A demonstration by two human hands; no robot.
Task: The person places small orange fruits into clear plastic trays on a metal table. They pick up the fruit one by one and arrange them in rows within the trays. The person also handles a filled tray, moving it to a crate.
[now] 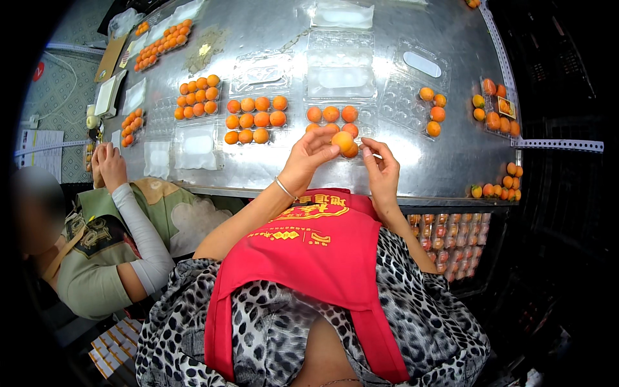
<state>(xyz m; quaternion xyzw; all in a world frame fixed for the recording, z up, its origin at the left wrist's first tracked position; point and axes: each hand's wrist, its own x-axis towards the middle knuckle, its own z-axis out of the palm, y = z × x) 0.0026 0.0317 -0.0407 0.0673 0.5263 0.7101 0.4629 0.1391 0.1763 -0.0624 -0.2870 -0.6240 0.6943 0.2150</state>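
Observation:
My left hand holds a round orange fruit, apricot-like, between thumb and fingers. Beside it on the right, my right hand has thumb and index fingertip pinched together; whether anything small is between them cannot be made out. Beneath the hands, a clear plastic tray holds several orange fruits in rows, partly hidden by my left hand. The tray's clear lid lies folded back on its far side.
On the metal table, filled trays stand to the left. A partly filled tray lies right, near a packed box and loose fruits. A crate of packed fruit sits below the edge. A co-worker works at left.

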